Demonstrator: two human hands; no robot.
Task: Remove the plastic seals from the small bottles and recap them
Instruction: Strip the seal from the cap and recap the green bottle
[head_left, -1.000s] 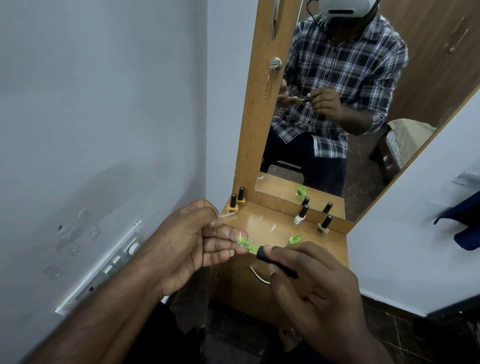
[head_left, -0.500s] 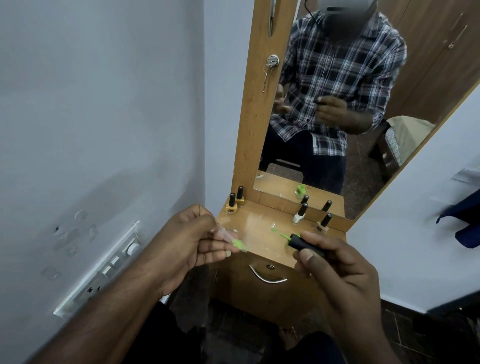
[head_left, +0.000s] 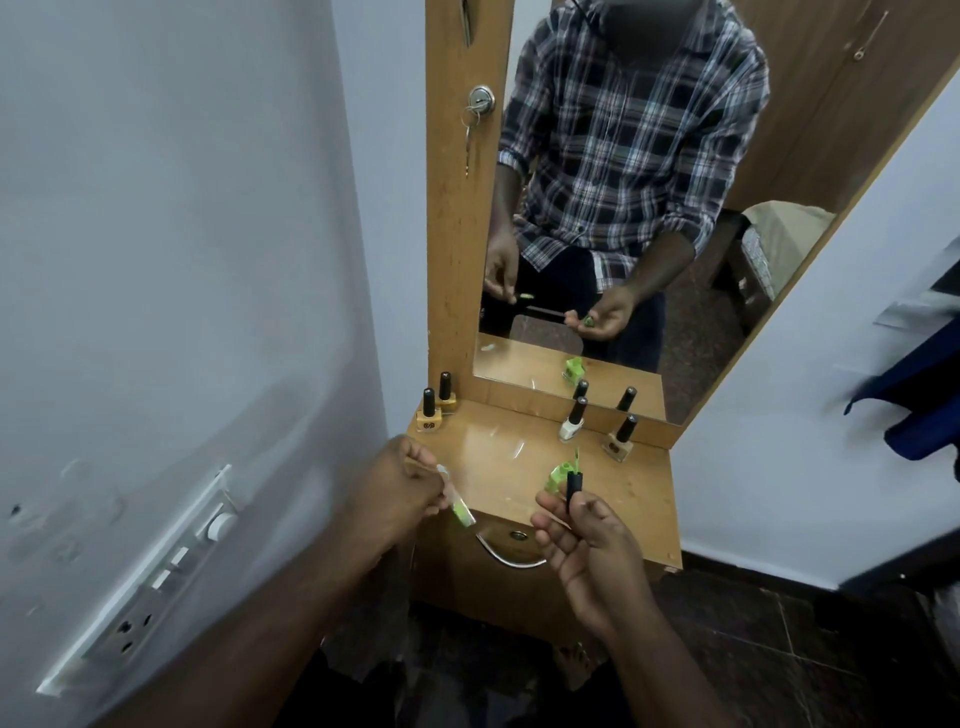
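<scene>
My left hand (head_left: 400, 488) pinches a small clear plastic seal (head_left: 460, 506) smeared with green, just off the wooden dresser top's (head_left: 639, 499) front left corner. My right hand (head_left: 587, 551) grips a black brush cap (head_left: 574, 482) upright, its green-tipped brush pointing up. The cap is right beside an open green bottle (head_left: 556, 475) standing on the dresser top. Two capped yellow bottles (head_left: 429, 413) stand at the back left. A capped white bottle (head_left: 571, 423) and a capped tan bottle (head_left: 621, 440) stand by the mirror.
A tall mirror (head_left: 623, 208) in a wooden frame rises behind the dresser top and reflects the person and the bottles. A drawer with a metal handle (head_left: 506, 556) sits under the top. A switch panel (head_left: 156, 587) is on the left wall. Dark cloth (head_left: 914, 405) hangs at right.
My hands have drawn apart. My right hand carried the brush cap right and turned it upright beside the green bottle. My left hand moved down and left with the seal.
</scene>
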